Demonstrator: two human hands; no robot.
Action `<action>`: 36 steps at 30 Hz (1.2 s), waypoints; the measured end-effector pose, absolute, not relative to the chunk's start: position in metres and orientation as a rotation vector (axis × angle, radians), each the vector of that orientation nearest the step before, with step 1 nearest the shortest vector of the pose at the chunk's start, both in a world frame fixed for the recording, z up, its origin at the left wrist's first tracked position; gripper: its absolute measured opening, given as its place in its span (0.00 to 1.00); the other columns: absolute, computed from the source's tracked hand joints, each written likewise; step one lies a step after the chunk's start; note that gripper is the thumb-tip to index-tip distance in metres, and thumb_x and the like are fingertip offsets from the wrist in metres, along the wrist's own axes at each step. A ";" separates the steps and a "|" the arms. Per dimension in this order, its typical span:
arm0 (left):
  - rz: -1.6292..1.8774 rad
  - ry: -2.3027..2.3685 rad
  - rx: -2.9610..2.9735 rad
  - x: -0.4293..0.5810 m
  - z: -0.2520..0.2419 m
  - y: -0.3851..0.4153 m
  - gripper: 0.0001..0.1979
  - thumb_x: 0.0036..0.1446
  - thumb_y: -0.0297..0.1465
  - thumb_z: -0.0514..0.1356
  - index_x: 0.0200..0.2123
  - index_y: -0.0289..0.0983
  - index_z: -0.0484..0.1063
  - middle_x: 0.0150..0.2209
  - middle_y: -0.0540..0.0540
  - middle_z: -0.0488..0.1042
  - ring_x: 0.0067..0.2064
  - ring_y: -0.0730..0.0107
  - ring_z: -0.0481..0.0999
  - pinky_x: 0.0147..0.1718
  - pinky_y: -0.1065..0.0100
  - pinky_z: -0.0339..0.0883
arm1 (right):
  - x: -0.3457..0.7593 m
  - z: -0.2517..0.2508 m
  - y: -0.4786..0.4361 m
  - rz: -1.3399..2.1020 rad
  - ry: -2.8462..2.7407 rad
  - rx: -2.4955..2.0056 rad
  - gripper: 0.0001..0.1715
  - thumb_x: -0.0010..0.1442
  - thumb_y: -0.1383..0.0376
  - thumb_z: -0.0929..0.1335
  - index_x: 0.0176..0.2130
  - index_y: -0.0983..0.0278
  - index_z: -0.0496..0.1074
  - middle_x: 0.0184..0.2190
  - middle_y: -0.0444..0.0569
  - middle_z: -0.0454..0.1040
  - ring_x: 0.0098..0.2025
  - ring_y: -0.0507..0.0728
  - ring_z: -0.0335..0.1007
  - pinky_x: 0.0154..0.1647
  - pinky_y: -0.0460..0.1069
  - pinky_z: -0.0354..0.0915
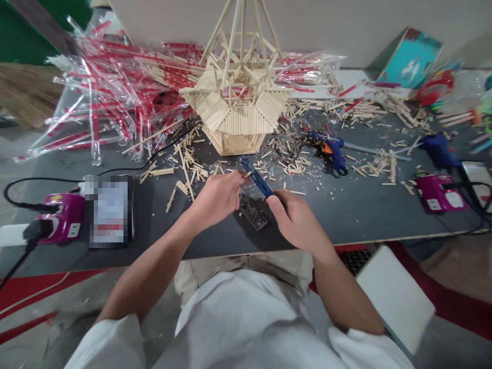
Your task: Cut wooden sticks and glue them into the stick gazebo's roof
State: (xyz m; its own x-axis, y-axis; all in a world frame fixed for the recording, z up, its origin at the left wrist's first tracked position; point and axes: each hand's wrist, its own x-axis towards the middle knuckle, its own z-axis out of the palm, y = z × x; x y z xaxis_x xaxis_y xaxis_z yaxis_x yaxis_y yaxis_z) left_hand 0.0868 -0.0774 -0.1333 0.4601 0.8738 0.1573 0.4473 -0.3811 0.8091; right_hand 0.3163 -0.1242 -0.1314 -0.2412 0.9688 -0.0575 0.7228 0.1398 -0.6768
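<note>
My right hand (295,218) is closed round the handle of a blue cutter (255,177), whose tip points up and left. My left hand (217,197) pinches a small wooden stick piece right at the cutter's jaws. Just below both hands lies a small clear plastic box (252,211) on the dark table (346,215). Behind them stands a model tower built of wooden sticks (236,110), with a hexagonal roof and a tall spire running out of view.
Cut stick pieces litter the table around the model. Piles of red-and-clear chopstick wrappers (111,97) lie at the back left. A blue glue gun (332,148) rests right of the model, another (438,148) further right. Purple power strips (61,215) (440,192) sit at both sides.
</note>
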 end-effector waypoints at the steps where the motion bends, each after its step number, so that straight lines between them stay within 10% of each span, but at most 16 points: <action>1: 0.767 1.109 1.984 0.088 -0.133 -0.078 0.13 0.59 0.17 0.51 0.39 0.36 0.71 0.18 0.56 0.70 0.20 0.75 0.74 0.25 0.74 0.66 | 0.316 -0.133 -0.124 0.824 -2.043 -1.618 0.28 0.75 0.45 0.55 0.34 0.60 0.65 0.32 0.49 0.72 0.36 0.58 0.68 0.39 0.52 0.57; 15: 0.816 1.089 1.869 0.091 -0.136 -0.079 0.11 0.66 0.21 0.50 0.42 0.37 0.71 0.19 0.57 0.67 0.23 0.75 0.76 0.28 0.74 0.67 | 0.318 -0.152 -0.125 0.298 -2.155 -2.019 0.34 0.76 0.46 0.51 0.41 0.65 0.72 0.33 0.58 0.78 0.34 0.63 0.74 0.32 0.52 0.51; 27: 0.984 1.054 1.722 0.094 -0.133 -0.079 0.10 0.74 0.35 0.55 0.47 0.36 0.73 0.39 0.44 0.84 0.34 0.72 0.84 0.34 0.73 0.75 | 0.336 -0.171 -0.136 -0.091 -2.192 -1.943 0.44 0.71 0.47 0.63 0.68 0.80 0.60 0.62 0.76 0.67 0.63 0.79 0.62 0.62 0.70 0.60; 36: 1.041 1.260 2.267 0.090 -0.101 -0.067 0.07 0.69 0.36 0.64 0.42 0.40 0.81 0.37 0.48 0.84 0.37 0.70 0.82 0.39 0.69 0.72 | 0.331 -0.098 -0.089 0.269 -2.114 -1.265 0.23 0.72 0.58 0.67 0.62 0.62 0.71 0.54 0.58 0.74 0.58 0.63 0.71 0.60 0.59 0.69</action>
State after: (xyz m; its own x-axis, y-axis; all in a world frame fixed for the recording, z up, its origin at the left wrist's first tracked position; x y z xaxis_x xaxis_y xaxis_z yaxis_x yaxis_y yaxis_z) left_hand 0.0896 -0.0668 -0.1009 0.3364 0.8361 0.4332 0.5830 -0.5462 0.6015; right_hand 0.3313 -0.0887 -0.0978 -0.3217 0.8454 0.4264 0.7118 0.5129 -0.4798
